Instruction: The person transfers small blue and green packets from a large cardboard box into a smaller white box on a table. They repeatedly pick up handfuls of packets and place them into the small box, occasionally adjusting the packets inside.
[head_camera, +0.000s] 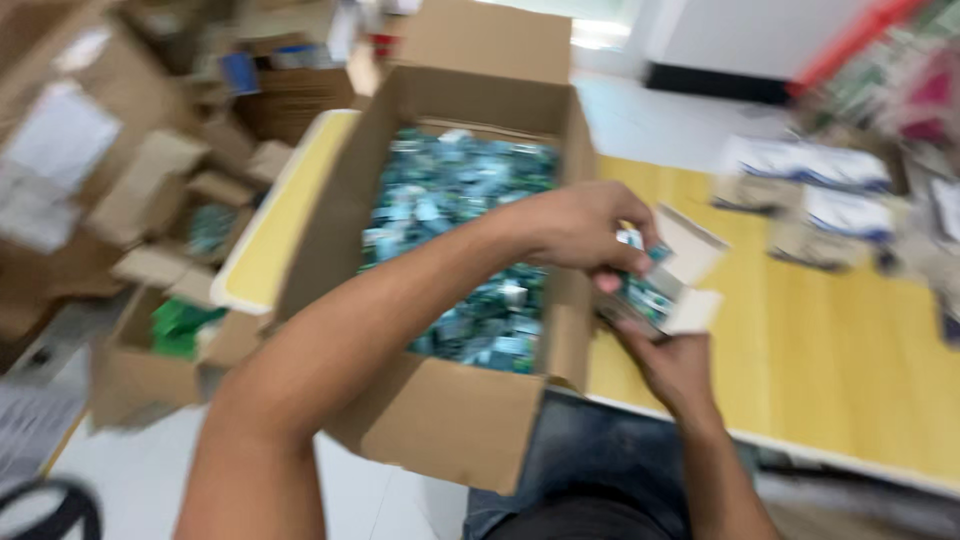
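Observation:
A large open cardboard box (445, 420) rests against the table edge, filled with several small green-blue packets (450, 200). My left hand (585, 225) reaches over the box's right wall and pinches a small packet (650, 290) with white flaps. From below, my right hand (672, 362) supports the same packet. The picture is blurred, so finer detail of the packet is unclear.
A yellow wooden table (800, 350) lies to the right with white and blue packages (810, 190) at its far side. Open cardboard boxes (150, 350) and scrap card crowd the floor at left. A yellow-topped white board (275, 220) sits beside the big box.

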